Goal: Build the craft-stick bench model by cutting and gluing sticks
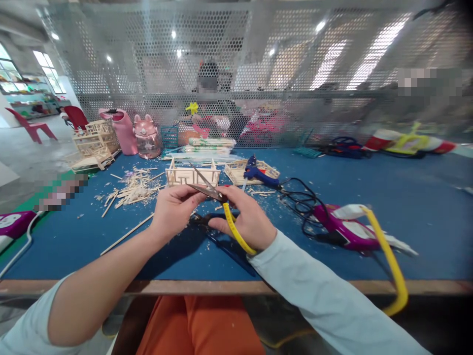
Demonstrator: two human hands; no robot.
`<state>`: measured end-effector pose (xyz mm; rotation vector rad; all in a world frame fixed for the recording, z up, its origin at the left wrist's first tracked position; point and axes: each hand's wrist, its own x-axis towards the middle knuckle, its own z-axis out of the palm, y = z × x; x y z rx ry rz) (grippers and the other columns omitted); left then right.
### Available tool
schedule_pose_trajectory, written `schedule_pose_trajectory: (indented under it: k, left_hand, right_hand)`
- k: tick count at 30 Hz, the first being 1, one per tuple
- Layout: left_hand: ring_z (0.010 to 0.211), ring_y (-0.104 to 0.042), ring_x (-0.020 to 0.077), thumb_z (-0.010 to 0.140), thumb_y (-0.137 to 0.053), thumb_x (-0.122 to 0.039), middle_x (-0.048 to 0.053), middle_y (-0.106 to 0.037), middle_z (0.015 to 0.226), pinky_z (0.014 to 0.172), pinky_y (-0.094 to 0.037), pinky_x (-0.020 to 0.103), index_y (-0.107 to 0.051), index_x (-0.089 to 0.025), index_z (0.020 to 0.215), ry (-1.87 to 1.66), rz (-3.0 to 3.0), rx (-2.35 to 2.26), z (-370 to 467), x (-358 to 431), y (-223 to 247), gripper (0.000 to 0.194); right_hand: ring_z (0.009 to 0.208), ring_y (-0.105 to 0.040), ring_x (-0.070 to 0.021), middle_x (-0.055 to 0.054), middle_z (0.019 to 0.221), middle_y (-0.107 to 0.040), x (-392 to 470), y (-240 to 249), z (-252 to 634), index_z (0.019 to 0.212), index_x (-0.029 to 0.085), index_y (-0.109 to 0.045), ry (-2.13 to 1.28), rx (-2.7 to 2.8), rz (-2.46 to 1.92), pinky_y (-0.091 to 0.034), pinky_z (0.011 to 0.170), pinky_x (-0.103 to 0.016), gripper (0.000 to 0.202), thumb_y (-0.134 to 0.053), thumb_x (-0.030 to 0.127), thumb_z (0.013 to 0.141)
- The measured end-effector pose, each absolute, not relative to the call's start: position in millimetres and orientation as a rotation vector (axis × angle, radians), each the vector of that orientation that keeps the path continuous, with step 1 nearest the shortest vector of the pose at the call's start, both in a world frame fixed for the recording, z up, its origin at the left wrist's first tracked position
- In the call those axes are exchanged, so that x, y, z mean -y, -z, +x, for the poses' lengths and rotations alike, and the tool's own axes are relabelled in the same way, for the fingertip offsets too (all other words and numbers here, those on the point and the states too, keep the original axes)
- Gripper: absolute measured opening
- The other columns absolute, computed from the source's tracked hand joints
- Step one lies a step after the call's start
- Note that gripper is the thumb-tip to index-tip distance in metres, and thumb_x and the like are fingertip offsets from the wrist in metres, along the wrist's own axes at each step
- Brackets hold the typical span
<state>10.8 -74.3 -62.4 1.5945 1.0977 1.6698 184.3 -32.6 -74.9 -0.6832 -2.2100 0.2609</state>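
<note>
My right hand [253,217] is closed around a pair of scissors [233,229] with a yellow handle. The blades point away to the left and are spread apart. Close to the blades, my left hand [177,209] pinches its thumb and fingers together; whatever they grip is too small or hidden to name. Below both hands lies a dark pair of pliers [232,254], partly covered by the right hand. Just beyond the fingers stands a small frame of wooden sticks [192,177], with a second stick frame [233,172] to its right.
A blue glue gun [260,176] rests against the second frame, its black cable running to a purple power strip [351,231]. Loose sticks [135,190] and scraps litter the left. Behind are a pink bottle [124,133], a clear pink jar [147,140] and a perforated metal screen [244,59].
</note>
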Motion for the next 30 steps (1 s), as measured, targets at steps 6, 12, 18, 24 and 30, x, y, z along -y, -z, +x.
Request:
schedule_pose_trajectory:
  k: [6,12,18,24,30]
  left_hand:
    - [0.076,-0.068,0.0173,0.072,-0.07,-0.023,0.002,-0.075,0.079,0.073,-0.055,0.028,-0.075,-0.019,0.078,-1.675,1.602,-1.12,13,77,60,0.009]
    - [0.077,-0.068,0.0185,0.074,-0.068,-0.024,0.003,-0.075,0.081,0.074,-0.054,0.029,-0.075,-0.02,0.08,-1.676,1.657,-1.173,13,79,61,0.011]
    - [0.077,-0.068,0.0184,0.076,-0.065,-0.025,0.001,-0.075,0.084,0.072,-0.053,0.028,-0.076,-0.023,0.085,-1.664,1.818,-1.234,9,77,63,0.014]
    - [0.077,-0.068,0.0179,0.075,-0.066,-0.023,0.003,-0.075,0.083,0.072,-0.053,0.028,-0.075,-0.021,0.082,-1.657,1.741,-1.243,13,79,63,0.012]
    - [0.066,-0.064,0.0145,0.073,-0.067,-0.028,0.003,-0.072,0.072,0.066,-0.052,0.027,-0.073,-0.017,0.082,-1.582,1.481,-1.222,13,71,64,0.016]
  right_hand:
    - [0.094,-0.06,-0.0245,-0.014,0.105,-0.063,35,76,182,0.115,0.016,-0.055,-0.35,2.193,-0.659,-0.049,0.081,-0.038,0.057,-0.061,0.055,0.075]
    - [0.083,-0.061,-0.0206,-0.01,0.096,-0.065,37,78,179,0.109,0.018,-0.058,-0.3,2.15,-0.705,-0.05,0.074,-0.033,0.036,-0.058,0.037,0.079]
    - [0.081,-0.063,-0.02,-0.008,0.097,-0.068,34,83,179,0.104,0.02,-0.061,-0.212,2.119,-0.726,-0.051,0.072,-0.032,0.035,-0.052,0.016,0.071]
    - [0.064,-0.059,-0.0158,-0.005,0.079,-0.067,37,84,179,0.098,0.017,-0.064,-0.258,2.12,-0.78,-0.047,0.062,-0.026,0.033,-0.049,0.015,0.068]
    - [0.053,-0.05,-0.0127,0.0,0.065,-0.06,42,71,177,0.093,0.02,-0.061,-0.263,2.02,-0.93,-0.043,0.054,-0.025,0.021,-0.056,0.025,0.073]
